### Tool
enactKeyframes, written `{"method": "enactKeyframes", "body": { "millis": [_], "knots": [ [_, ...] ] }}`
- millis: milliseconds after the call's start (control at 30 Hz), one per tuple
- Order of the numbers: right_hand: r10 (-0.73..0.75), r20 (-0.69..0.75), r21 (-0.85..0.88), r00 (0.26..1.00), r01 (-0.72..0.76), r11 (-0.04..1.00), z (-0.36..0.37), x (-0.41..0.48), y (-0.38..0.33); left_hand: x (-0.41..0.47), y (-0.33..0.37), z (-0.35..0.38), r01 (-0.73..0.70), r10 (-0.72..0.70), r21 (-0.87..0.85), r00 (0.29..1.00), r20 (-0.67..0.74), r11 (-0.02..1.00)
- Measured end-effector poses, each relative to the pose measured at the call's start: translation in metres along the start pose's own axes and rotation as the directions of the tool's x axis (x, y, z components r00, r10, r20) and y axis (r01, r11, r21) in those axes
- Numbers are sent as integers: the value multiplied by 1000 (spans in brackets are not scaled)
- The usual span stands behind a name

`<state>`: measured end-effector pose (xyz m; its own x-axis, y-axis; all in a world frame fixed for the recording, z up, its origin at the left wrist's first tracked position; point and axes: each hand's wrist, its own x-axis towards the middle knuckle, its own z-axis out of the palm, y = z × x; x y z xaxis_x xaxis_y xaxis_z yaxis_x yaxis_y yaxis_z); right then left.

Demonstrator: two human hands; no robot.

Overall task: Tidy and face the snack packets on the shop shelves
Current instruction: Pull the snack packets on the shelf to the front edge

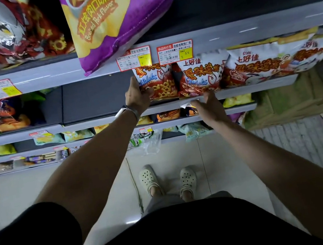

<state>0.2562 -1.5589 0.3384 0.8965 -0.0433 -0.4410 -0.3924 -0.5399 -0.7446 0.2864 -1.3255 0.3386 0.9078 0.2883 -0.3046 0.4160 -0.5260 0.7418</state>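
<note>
A row of white-and-red crab snack packets stands on the middle shelf (257, 87). My left hand (136, 96) grips the left edge of the leftmost crab packet (160, 79), thumb across its front. My right hand (209, 105) sits just below the shelf lip under the second crab packet (200, 77), fingers loosely spread, touching the packet's bottom edge or the lip; I cannot tell which. Further right, two wider crab packets (264, 62) lean forward. A purple braised pork crisp bag (109, 20) hangs over the upper shelf's edge.
Dark bare shelf (96, 96) lies left of my left hand. Red and silver bags (3, 35) fill the upper left. Lower shelves (177, 122) hold small mixed packets. Price tags (175, 52) line the shelf rails. A green box (281, 102) stands at the right. My feet stand on white tiled floor.
</note>
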Motion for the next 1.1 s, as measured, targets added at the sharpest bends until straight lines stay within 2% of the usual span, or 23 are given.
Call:
{"method": "enactKeyframes", "body": {
  "millis": [167, 367, 533, 633, 700, 867, 933, 1100],
  "knots": [
    [-30, 59, 89, 998, 25, 996, -4, 8, -7, -6, -8, -1, -45, 40, -79, 998, -55, 996],
    [-10, 51, 248, 999, -3, 969, -6, 13, -7, 0, -34, 4, -144, 136, -219, 989, -50, 965],
    [10, 68, 168, 998, -21, 986, -6, 15, -6, 30, -56, 16, -134, 134, -233, 991, -14, 963],
    [12, 65, 114, 998, -19, 993, -4, 16, -5, 32, -43, 13, -57, 62, -225, 998, 14, 973],
    [23, 93, 48, 995, -27, 998, -3, 11, -4, 21, -25, 5, -6, 14, -175, 999, 41, 985],
    [-50, 93, -152, 994, 64, 986, -1, 1, -3, -3, -2, -6, 115, -118, 33, 990, 80, 993],
    [-36, 112, -243, 993, 62, 968, 0, -6, -6, -19, 3, -10, 102, -110, 88, 990, 89, 991],
    [-99, 150, -387, 984, 151, 910, 6, -32, -10, -68, -14, -19, -83, 57, 231, 992, 116, 969]
  ]
}}
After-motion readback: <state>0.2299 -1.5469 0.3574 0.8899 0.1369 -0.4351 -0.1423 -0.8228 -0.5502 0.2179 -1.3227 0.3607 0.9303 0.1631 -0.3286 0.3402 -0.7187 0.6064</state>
